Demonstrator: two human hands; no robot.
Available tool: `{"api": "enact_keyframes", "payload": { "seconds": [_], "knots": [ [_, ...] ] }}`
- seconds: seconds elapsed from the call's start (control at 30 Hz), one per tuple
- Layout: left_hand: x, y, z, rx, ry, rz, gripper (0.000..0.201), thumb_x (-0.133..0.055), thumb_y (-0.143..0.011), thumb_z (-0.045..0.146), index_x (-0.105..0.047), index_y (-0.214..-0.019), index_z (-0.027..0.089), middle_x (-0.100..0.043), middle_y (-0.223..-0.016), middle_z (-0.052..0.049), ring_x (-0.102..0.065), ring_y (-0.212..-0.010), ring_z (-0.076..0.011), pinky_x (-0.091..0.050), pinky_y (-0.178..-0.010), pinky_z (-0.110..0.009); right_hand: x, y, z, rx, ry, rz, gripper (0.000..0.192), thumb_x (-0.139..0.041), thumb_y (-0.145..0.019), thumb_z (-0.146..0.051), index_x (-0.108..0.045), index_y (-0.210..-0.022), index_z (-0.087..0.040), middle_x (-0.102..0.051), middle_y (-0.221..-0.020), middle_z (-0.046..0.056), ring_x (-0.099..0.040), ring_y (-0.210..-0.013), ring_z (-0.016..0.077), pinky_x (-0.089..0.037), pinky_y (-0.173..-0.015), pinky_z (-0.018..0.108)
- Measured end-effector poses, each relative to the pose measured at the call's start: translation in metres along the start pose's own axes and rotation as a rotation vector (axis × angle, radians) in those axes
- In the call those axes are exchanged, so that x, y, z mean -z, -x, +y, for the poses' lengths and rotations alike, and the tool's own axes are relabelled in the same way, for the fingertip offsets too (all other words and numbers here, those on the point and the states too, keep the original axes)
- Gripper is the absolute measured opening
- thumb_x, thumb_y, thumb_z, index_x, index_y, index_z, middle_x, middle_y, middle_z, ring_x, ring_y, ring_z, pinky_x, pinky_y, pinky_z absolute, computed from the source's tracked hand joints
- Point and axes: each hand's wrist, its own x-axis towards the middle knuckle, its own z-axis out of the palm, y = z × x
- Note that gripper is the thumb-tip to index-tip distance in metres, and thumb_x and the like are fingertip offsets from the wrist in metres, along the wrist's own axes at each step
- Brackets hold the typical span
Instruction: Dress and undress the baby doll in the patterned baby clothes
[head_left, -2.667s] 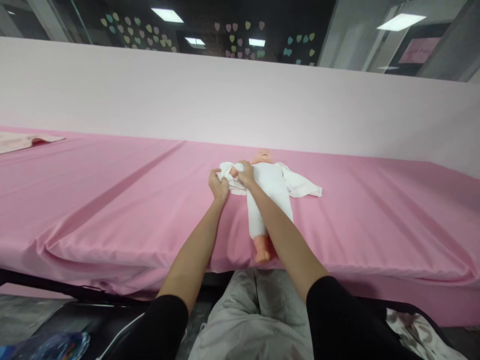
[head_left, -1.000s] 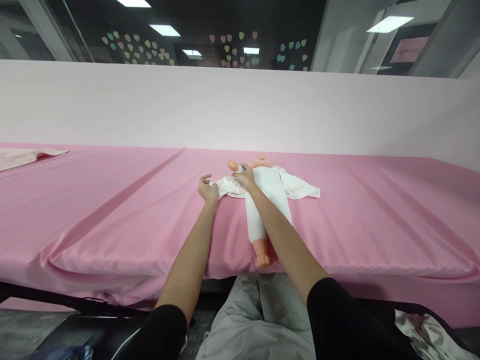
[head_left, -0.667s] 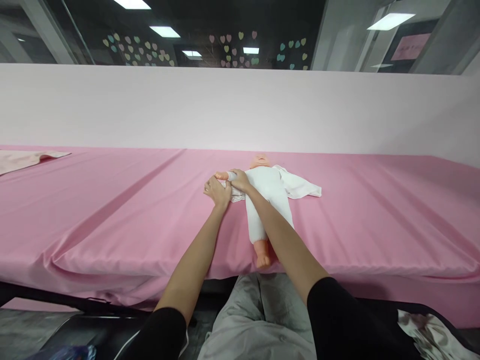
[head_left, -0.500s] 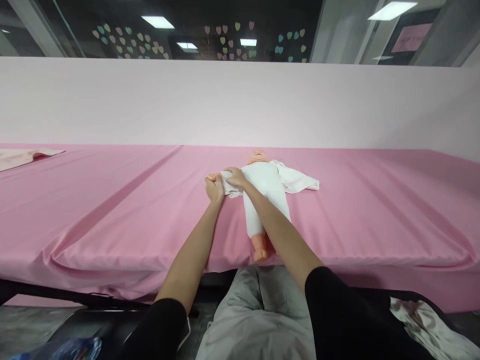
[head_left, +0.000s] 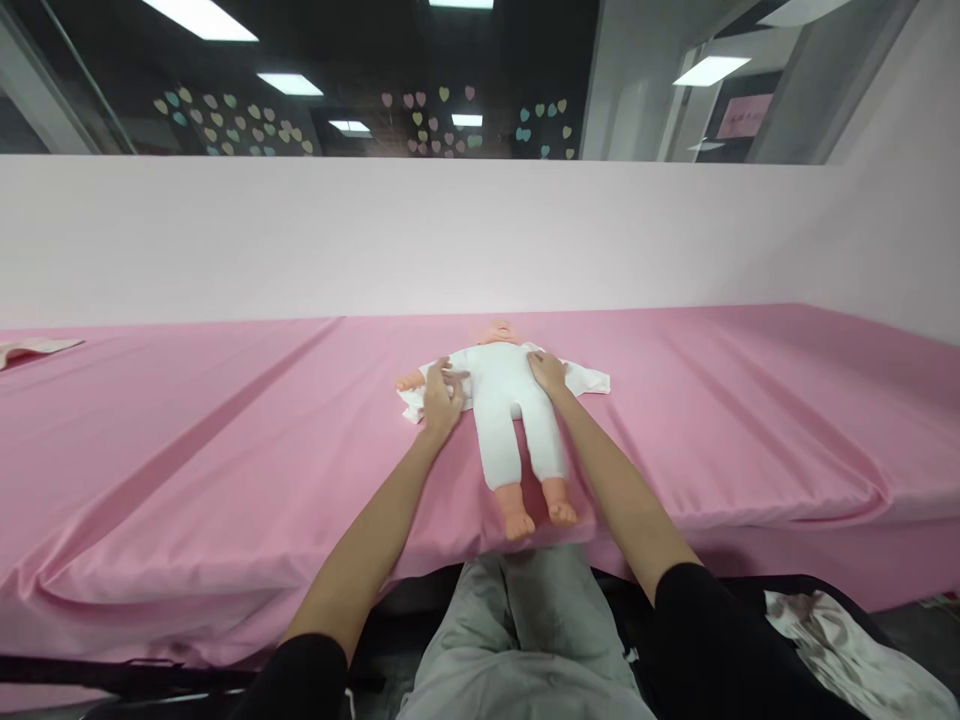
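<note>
A baby doll in a white cloth body lies on its back, its bare feet towards me. A loose white garment lies under it, with one sleeve spread to the right and a crumpled part below the doll's arm on the left. My left hand is at that arm and the garment, thumb and fingers apart. On the doll's right-hand side in view, my right hand rests with its fingers laid against the chest. The doll's arm on that side is hidden.
A pink sheet with folds covers the table, which ends at a white wall. Pale cloth lies at the far left. A stained white cloth is at the lower right, beside my lap. Windows with heart stickers are above.
My right hand has moved from the left sleeve across to the doll's other side. My left hand has left the doll's hand and moved inward. The left sleeve now lies below the arm.
</note>
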Motion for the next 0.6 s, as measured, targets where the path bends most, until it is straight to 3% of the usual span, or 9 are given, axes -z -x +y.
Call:
{"api": "enact_keyframes", "payload": {
  "seconds": [0.1, 0.17, 0.27, 0.37, 0.47, 0.6],
  "knots": [
    [-0.021, 0.005, 0.009, 0.196, 0.229, -0.104, 0.047, -0.061, -0.075, 0.027, -0.045, -0.118, 0.019, -0.055, -0.110, -0.009, -0.055, -0.096, -0.0180, -0.043, -0.086, -0.030, -0.004, 0.012, 0.026, 0.030, 0.135, -0.010, 0.040, -0.031, -0.088, -0.025, -0.057, -0.118, -0.026, -0.044, -0.137, 0.004, -0.029, -0.131, 0.0254, -0.004, -0.108, 0.054],
    [-0.028, 0.007, 0.016, 0.419, 0.380, -0.114, 0.054, -0.067, -0.072, 0.033, -0.044, -0.119, 0.018, -0.055, -0.112, -0.010, -0.056, -0.098, -0.0190, -0.045, -0.086, -0.031, -0.012, 0.018, 0.033, 0.080, 0.305, -0.028, 0.045, -0.033, -0.089, -0.028, -0.041, -0.133, -0.027, -0.027, -0.147, 0.005, -0.017, -0.136, 0.0258, -0.001, -0.108, 0.053],
    [-0.030, 0.012, 0.029, 0.634, 0.660, -0.262, 0.067, -0.073, -0.066, 0.033, -0.040, -0.122, 0.020, -0.057, -0.113, -0.011, -0.060, -0.094, -0.0204, -0.050, -0.081, -0.034, -0.022, 0.020, 0.036, 0.089, 0.497, -0.041, 0.052, -0.032, -0.091, -0.036, -0.025, -0.141, -0.025, -0.016, -0.150, 0.010, -0.008, -0.138, 0.0308, 0.000, -0.106, 0.057],
    [-0.030, 0.019, 0.040, 0.698, 0.715, -0.321, 0.088, -0.080, -0.057, 0.021, -0.031, -0.130, 0.024, -0.056, -0.120, -0.012, -0.063, -0.091, -0.0208, -0.053, -0.076, -0.035, -0.026, 0.019, 0.035, 0.074, 0.534, -0.051, 0.052, -0.026, -0.092, -0.037, -0.022, -0.143, -0.025, -0.015, -0.150, 0.011, -0.008, -0.138, 0.0324, -0.001, -0.105, 0.061],
    [-0.031, 0.021, 0.044, 0.726, 0.671, -0.214, 0.099, -0.078, -0.054, 0.012, -0.024, -0.135, 0.029, -0.049, -0.129, -0.012, -0.062, -0.096, -0.0215, -0.055, -0.074, -0.033, -0.023, 0.018, 0.036, 0.077, 0.521, -0.055, 0.053, -0.024, -0.092, -0.039, -0.018, -0.143, -0.027, -0.014, -0.151, 0.010, -0.007, -0.138, 0.0326, -0.001, -0.102, 0.065],
    [-0.028, 0.011, 0.040, 0.719, 0.676, -0.113, 0.097, -0.075, -0.053, 0.006, -0.029, -0.137, 0.027, -0.050, -0.128, -0.011, -0.061, -0.100, -0.0226, -0.055, -0.074, -0.031, -0.014, 0.021, 0.037, 0.075, 0.486, -0.057, 0.054, -0.026, -0.091, -0.040, -0.015, -0.143, -0.033, -0.014, -0.151, 0.005, -0.007, -0.137, 0.0346, -0.001, -0.099, 0.069]
  ]
}}
